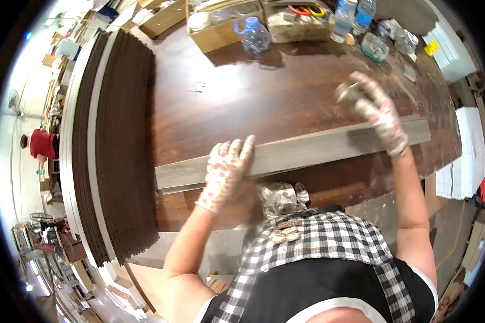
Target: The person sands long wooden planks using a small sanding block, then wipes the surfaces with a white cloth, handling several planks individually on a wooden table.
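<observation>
A long grey wood-look plank (pixel 307 153) lies slantwise across the dark brown table; a second edge shows beneath its left part. My left hand (pixel 224 169), in a white glove with pink spots, rests on the plank near its left end, fingers stretched out. Above the plank's right part is my right hand (pixel 381 114), gloved alike, its fingers closed round a small, roundish, greyish-brown object (pixel 350 94) that motion blurs; I cannot tell its kind. A crumpled silvery wad (pixel 281 199) sits at the table's near edge, against my checked apron.
A tall stack of dark boards (pixel 125 145) borders the table's left. Along the back are open cardboard boxes (pixel 221 39), a squat plastic bottle (pixel 255 39), water bottles (pixel 344 21) and a glass jar (pixel 374 47). White panels (pixel 463 153) stand at right. Far left, a person in red (pixel 42 144).
</observation>
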Demonstrator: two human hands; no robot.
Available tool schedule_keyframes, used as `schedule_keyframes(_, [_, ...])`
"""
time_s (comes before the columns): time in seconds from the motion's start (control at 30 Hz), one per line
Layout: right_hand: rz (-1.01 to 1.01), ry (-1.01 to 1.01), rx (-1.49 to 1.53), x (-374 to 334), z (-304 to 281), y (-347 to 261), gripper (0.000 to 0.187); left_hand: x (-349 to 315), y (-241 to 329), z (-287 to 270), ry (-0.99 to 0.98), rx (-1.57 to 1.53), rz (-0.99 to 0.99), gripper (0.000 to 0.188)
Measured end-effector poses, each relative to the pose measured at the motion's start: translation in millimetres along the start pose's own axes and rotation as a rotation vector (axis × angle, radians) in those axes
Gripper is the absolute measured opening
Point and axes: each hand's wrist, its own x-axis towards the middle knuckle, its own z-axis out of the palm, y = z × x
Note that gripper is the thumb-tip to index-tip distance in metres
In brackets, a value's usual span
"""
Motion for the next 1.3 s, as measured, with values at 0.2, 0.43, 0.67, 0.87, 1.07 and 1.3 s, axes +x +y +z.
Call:
schedule_keyframes(0.2, [-0.081,-0.398,0.027,27,128,-27,0.04,-19,48,23,0.314,-0.235,0.248,0.055])
schedule_keyframes(0.43, [-0.395,-0.798,-0.343,64,266,-30,0.034,-17,71,70,0.493,-0.484,0.211,0.043])
schedule_keyframes(0.67, [-0.487,-0.903,-0.321,101,407,-42,0.032,-13,72,68,0.453,-0.681,0.266,0.042])
schedule_keyframes(0.87, [-0.651,-0.96,-0.464,106,405,-80,0.023,-13,65,67,0.484,-0.64,0.3,0.043])
schedule_keyframes(1.07, [-0.979,-0.9,-0.656,94,439,-64,0.013,-11,73,67,0.383,-0.979,0.215,0.041])
schedule_keyframes(1.3, [-0.566,-0.896,-0.321,103,411,-50,0.026,-8,73,74,0.514,-0.829,0.256,0.043])
